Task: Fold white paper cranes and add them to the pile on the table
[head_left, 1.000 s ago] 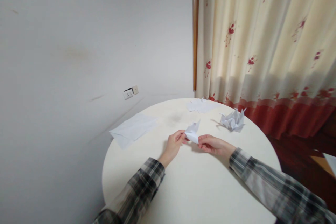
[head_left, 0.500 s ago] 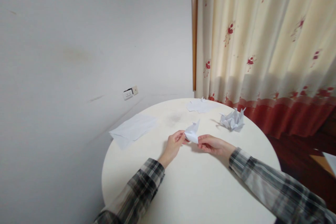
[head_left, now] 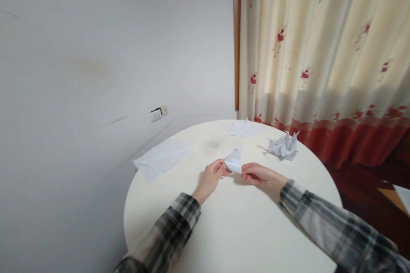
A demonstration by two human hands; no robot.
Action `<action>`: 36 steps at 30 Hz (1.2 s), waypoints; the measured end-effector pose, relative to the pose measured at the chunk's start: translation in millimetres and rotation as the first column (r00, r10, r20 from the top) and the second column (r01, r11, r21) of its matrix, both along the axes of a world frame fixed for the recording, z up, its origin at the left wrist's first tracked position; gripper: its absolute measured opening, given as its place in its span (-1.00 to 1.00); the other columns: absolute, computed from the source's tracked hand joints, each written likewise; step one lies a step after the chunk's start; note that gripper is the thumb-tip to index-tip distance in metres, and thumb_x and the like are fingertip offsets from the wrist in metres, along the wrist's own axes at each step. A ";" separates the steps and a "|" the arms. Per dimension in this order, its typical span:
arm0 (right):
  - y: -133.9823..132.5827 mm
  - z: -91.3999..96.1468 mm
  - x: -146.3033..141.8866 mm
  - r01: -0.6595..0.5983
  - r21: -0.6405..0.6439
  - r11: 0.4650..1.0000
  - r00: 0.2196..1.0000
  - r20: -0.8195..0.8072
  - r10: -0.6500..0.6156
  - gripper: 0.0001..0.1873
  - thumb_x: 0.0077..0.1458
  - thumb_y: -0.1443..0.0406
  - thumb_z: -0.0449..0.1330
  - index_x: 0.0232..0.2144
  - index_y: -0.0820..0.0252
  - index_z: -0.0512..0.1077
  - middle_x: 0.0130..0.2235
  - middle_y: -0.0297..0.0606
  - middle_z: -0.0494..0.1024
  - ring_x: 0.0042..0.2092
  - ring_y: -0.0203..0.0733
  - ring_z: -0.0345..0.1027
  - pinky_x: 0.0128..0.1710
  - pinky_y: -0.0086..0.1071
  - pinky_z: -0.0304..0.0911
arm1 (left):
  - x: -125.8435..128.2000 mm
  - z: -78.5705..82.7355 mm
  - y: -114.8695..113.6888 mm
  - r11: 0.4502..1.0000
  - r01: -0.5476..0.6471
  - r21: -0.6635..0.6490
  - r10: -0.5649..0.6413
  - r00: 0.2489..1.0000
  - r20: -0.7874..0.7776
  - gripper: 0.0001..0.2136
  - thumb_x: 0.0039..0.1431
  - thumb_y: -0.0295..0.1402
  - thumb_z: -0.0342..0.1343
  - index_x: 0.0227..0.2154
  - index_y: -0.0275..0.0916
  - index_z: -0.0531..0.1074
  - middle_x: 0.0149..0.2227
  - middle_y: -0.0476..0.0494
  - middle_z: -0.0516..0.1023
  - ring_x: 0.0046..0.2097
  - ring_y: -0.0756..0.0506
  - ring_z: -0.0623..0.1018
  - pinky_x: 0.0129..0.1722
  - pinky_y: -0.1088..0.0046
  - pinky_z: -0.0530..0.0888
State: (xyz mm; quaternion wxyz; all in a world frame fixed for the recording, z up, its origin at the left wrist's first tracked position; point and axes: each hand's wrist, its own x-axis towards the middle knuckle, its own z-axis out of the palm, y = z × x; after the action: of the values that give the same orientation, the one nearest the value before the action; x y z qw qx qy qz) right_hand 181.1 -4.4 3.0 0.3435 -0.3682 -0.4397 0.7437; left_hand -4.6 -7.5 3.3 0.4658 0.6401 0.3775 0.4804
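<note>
A small folded piece of white paper (head_left: 234, 161) is held just above the round cream table (head_left: 237, 226), near its middle. My left hand (head_left: 211, 177) pinches the paper's left lower corner with thumb and fingers. My right hand (head_left: 258, 175) pinches its right lower edge, fingers closed. Both forearms wear plaid sleeves and reach in from the near edge. The paper's pointed tip stands upward between the two hands.
Flat white sheets (head_left: 162, 158) lie at the table's left edge, hanging slightly over it. More white paper (head_left: 244, 128) lies at the far edge. A crumpled or folded paper shape (head_left: 283, 146) sits to the right. A wall and a patterned curtain (head_left: 320, 59) stand behind.
The folded paper's tip has tilted slightly to the left and lower between the hands. Both hands stay in nearly the same place.
</note>
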 end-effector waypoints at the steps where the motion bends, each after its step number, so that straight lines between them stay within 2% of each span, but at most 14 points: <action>1: 0.6 0.4 0.4 0.009 0.017 1.000 1.000 0.004 -0.009 -0.94 -0.15 0.43 0.17 -0.59 0.29 0.33 -0.65 -0.40 0.40 -0.65 -0.51 0.24 -0.65 -0.70 0.20 | 0.3 0.2 -0.1 1.000 0.000 -0.008 0.000 1.000 0.009 -0.70 -0.04 -0.20 0.04 -0.32 -0.33 0.36 -0.44 -0.16 0.50 -0.39 -0.06 0.50 -0.46 0.52 0.37; 4: 1.8 3.0 1.3 0.028 0.139 0.990 0.998 0.053 -0.035 -0.92 -0.16 0.40 0.16 -0.60 0.30 0.32 -0.66 -0.39 0.40 -0.67 -0.51 0.20 -0.69 -0.69 0.14 | 1.5 0.8 -0.2 0.999 -0.003 -0.032 0.005 0.999 0.035 -0.68 -0.05 -0.17 0.05 -0.31 -0.32 0.35 -0.42 -0.17 0.51 -0.39 -0.06 0.50 -0.45 0.51 0.38; 7: 1.1 6.5 0.3 0.074 0.326 0.942 0.980 0.150 -0.129 -0.89 -0.16 0.36 0.15 -0.60 0.31 0.29 -0.67 -0.37 0.40 -0.68 -0.49 0.20 -0.70 -0.66 0.10 | 1.8 -0.4 1.4 0.999 -0.011 -0.047 0.012 0.999 0.038 -0.66 -0.06 -0.15 0.05 -0.31 -0.31 0.35 -0.40 -0.18 0.51 -0.39 -0.06 0.51 -0.46 0.52 0.37; 9: -0.4 7.7 -1.4 0.115 0.464 0.878 0.954 0.195 -0.228 -0.90 -0.15 0.34 0.13 -0.58 0.29 0.27 -0.68 -0.39 0.39 -0.67 -0.46 0.22 -0.69 -0.62 0.11 | 1.4 -2.3 3.2 0.998 -0.023 -0.061 0.025 0.999 0.036 -0.66 -0.06 -0.14 0.04 -0.31 -0.32 0.36 -0.40 -0.18 0.52 -0.39 -0.05 0.51 -0.46 0.53 0.36; 12: -4.3 8.3 -3.4 0.144 0.646 0.750 0.902 0.226 -0.367 -0.88 -0.12 0.30 0.10 -0.56 0.25 0.25 -0.68 -0.41 0.38 -0.66 -0.41 0.23 -0.67 -0.57 0.13 | 0.4 -5.1 6.1 0.993 -0.038 -0.114 0.042 0.999 0.033 -0.65 -0.06 -0.13 0.04 -0.32 -0.33 0.37 -0.44 -0.18 0.52 -0.43 -0.03 0.51 -0.47 0.54 0.36; 15: -9.7 10.2 -2.9 0.134 0.768 0.626 0.845 0.241 -0.478 -0.85 -0.07 0.25 0.08 -0.55 0.23 0.27 -0.63 -0.38 0.40 -0.62 -0.39 0.26 -0.62 -0.53 0.15 | -0.2 -5.7 7.6 0.981 -0.012 -0.194 0.019 0.999 0.033 -0.64 -0.07 -0.12 0.05 -0.32 -0.34 0.38 -0.48 -0.19 0.53 -0.47 -0.03 0.50 -0.47 0.54 0.35; 18: -14.2 13.0 -0.5 0.113 0.826 0.552 0.817 0.239 -0.525 -0.82 -0.03 0.21 0.06 -0.53 0.21 0.28 -0.60 -0.36 0.42 -0.58 -0.36 0.28 -0.58 -0.51 0.18 | -0.9 -4.2 7.2 0.969 0.047 -0.243 -0.034 0.998 0.057 -0.64 -0.06 -0.13 0.06 -0.32 -0.35 0.38 -0.48 -0.21 0.54 -0.47 -0.03 0.51 -0.46 0.54 0.34; 26: -17.0 12.8 5.3 0.040 0.909 0.415 0.791 0.225 -0.569 -0.79 0.03 0.17 0.03 -0.49 0.18 0.32 -0.59 -0.35 0.42 -0.55 -0.34 0.31 -0.53 -0.50 0.18 | -3.3 -1.3 3.8 0.932 0.204 -0.299 -0.159 0.973 0.168 -0.68 -0.05 -0.19 0.09 -0.32 -0.37 0.39 -0.45 -0.23 0.54 -0.42 -0.03 0.51 -0.41 0.54 0.33; 36: -12.4 4.1 10.4 -0.095 0.969 0.228 0.773 0.216 -0.596 -0.80 0.06 0.18 0.00 -0.41 0.16 0.33 -0.53 -0.30 0.45 -0.52 -0.33 0.32 -0.51 -0.48 0.18 | -3.4 4.2 0.3 0.902 0.257 -0.347 -0.166 0.948 0.270 -0.73 -0.08 -0.27 0.13 -0.34 -0.37 0.40 -0.47 -0.19 0.54 -0.43 -0.01 0.51 -0.40 0.55 0.33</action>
State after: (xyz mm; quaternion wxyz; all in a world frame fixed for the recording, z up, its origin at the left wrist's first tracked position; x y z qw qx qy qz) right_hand 191.5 -16.8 7.1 0.4707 -0.3542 -0.8001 0.1135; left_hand -8.0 -7.2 7.5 0.6711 0.5146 0.3330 0.4170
